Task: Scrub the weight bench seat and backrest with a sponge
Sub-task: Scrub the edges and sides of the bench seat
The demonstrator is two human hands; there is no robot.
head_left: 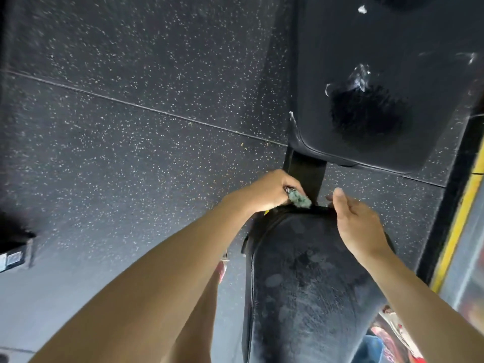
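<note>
The black padded bench seat (309, 279) runs from the bottom centre upward, its surface smeared with wet streaks. Beyond a gap lies the black backrest (379, 74), with foam smears and a dark wet patch. My left hand (264, 191) grips a green sponge (301, 200) and holds it against the far top edge of the seat. My right hand (358, 226) rests with relaxed fingers on the seat's far right edge, thumb raised. The black frame bar (306, 174) joins the two pads.
Dark speckled rubber floor (131, 113) fills the left and middle, with a seam across it. A black and yellow frame rail (455, 226) runs along the right. A dark object (13, 244) sits at the left edge. Colourful cloth (392, 334) shows at the bottom right.
</note>
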